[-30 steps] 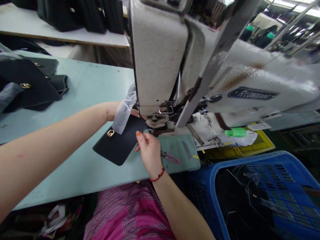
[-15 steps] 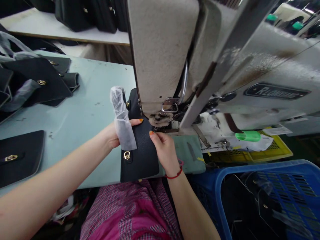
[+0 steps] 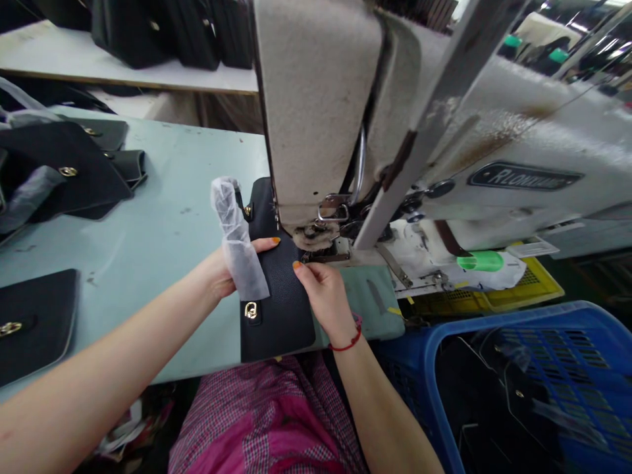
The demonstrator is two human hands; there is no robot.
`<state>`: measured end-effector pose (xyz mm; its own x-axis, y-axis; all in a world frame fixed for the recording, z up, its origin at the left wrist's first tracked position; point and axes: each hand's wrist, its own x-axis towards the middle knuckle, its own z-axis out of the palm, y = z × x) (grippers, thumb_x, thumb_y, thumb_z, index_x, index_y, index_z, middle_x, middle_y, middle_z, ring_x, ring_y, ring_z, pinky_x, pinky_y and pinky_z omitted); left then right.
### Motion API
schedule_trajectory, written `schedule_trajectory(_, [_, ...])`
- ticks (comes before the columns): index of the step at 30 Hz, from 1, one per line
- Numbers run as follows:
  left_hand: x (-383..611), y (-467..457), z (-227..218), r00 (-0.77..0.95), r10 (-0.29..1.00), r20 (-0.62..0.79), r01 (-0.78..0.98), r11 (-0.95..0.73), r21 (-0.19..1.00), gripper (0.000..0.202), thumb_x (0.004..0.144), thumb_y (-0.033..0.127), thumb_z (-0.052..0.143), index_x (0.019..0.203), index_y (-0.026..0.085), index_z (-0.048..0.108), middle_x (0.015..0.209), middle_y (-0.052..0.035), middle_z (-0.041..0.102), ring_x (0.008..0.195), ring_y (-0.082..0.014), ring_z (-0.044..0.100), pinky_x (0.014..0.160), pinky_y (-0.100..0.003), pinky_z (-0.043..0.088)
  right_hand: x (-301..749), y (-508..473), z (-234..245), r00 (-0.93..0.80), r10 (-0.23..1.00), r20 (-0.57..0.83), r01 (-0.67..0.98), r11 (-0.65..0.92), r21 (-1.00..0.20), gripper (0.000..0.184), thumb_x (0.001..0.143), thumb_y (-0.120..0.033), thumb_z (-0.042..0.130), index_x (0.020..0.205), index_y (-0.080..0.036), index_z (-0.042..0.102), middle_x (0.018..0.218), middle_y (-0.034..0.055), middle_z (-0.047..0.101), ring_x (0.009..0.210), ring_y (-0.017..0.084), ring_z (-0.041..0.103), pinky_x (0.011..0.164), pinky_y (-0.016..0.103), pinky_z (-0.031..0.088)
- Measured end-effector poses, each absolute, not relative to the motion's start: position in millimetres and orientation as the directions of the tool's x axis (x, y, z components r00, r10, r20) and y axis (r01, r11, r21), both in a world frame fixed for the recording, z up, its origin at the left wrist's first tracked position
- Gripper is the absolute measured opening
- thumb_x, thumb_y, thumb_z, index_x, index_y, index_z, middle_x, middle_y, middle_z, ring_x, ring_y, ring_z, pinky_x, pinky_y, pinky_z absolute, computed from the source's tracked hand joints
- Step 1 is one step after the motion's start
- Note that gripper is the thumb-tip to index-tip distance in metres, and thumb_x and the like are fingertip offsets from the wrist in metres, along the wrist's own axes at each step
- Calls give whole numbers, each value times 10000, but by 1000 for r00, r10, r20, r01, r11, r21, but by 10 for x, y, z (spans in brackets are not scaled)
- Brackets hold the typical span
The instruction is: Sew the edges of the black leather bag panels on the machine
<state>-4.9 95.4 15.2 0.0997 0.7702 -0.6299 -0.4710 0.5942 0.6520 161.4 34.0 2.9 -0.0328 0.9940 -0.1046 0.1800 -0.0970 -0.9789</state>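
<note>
A black leather bag panel [image 3: 289, 303] with gold ring fittings lies under the sewing machine's head [image 3: 316, 234], its right edge beside the presser foot. Across the panel runs its handle [image 3: 241, 253], wrapped in translucent white film. My left hand [image 3: 224, 270] reaches beneath the wrapped handle and holds the panel, one orange-nailed digit stretched flat on the leather; the handle hides the other fingers. My right hand [image 3: 323, 293] is closed on the panel's right edge, pinching it close to the presser foot. The needle itself cannot be made out.
More black bag panels [image 3: 64, 164] lie on the pale green table [image 3: 158, 217] at left, another [image 3: 34, 322] nearer me. Black bags [image 3: 133, 33] stand on a white shelf [image 3: 99, 66]. At right are a blue basket [image 3: 429, 355] holding black pieces and a yellow crate [image 3: 538, 283].
The camera view has shifted slightly, so the machine and basket appear a little further left. Both hands keep their hold on the panel, which has barely moved relative to the machine.
</note>
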Motion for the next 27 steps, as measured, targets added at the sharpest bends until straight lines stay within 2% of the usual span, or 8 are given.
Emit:
schedule_trajectory(3, [-90, 928, 125, 183, 720, -669, -389, 678, 624, 232, 801, 109, 665, 1012, 26, 715, 815, -185, 760, 611, -272, 715, 577, -412, 599, 1624, 332, 30, -35, 994, -103, 206, -94, -974, 463, 874, -517, 546, 583, -175, 434, 607, -34, 292, 582, 97, 285, 522, 242, 221])
schedule_trajectory(7, [-138, 909, 55, 269, 673, -689, -389, 730, 562, 278, 827, 93, 619, 1080, 8, 698, 778, -187, 754, 632, -282, 719, 642, -431, 594, 1638, 325, 15, -44, 994, -100, 248, -86, -965, 484, 875, -538, 541, 581, -182, 397, 598, -39, 275, 572, 94, 273, 517, 242, 213])
schedule_trajectory(11, [-128, 921, 44, 274, 648, -710, -392, 750, 533, 289, 845, 98, 580, 1084, -20, 692, 787, -206, 751, 626, -285, 719, 641, -427, 589, 1646, 318, 3, -55, 995, -83, 265, -65, -962, 495, 889, -535, 524, 573, -184, 377, 598, -39, 272, 573, 94, 269, 519, 246, 212])
schedule_trajectory(15, [-117, 924, 65, 245, 623, -743, -405, 762, 506, 273, 836, 101, 574, 1060, 16, 703, 749, -172, 754, 608, -275, 714, 671, -449, 589, 1642, 316, -8, -64, 995, -81, 243, -63, -968, 495, 895, -530, 522, 576, -187, 365, 596, -40, 263, 569, 94, 265, 516, 248, 207])
schedule_trajectory(18, [-128, 924, 66, 229, 641, -733, -400, 748, 529, 272, 818, 104, 588, 1055, 45, 707, 739, -145, 757, 668, -285, 727, 753, -490, 582, 1630, 329, -10, -52, 996, -72, 242, -57, -969, 502, 893, -520, 528, 569, -190, 335, 590, -40, 253, 564, 92, 263, 512, 249, 200])
schedule_trajectory(23, [-139, 958, 70, 244, 671, -700, -354, 734, 580, 304, 812, 119, 594, 1088, 49, 699, 855, -157, 769, 899, -324, 726, 873, -513, 550, 1618, 370, 16, -40, 997, -72, 245, -60, -968, 501, 890, -515, 523, 560, -191, 331, 581, -41, 248, 557, 90, 256, 508, 251, 194])
schedule_trajectory(27, [-152, 993, 74, 288, 685, -669, -305, 728, 614, 329, 811, 158, 610, 1103, 33, 694, 930, -168, 765, 909, -327, 718, 914, -533, 525, 1622, 395, 39, -43, 997, -66, 262, -52, -964, 503, 895, -520, 520, 562, -186, 343, 581, -42, 255, 560, 89, 259, 513, 253, 196])
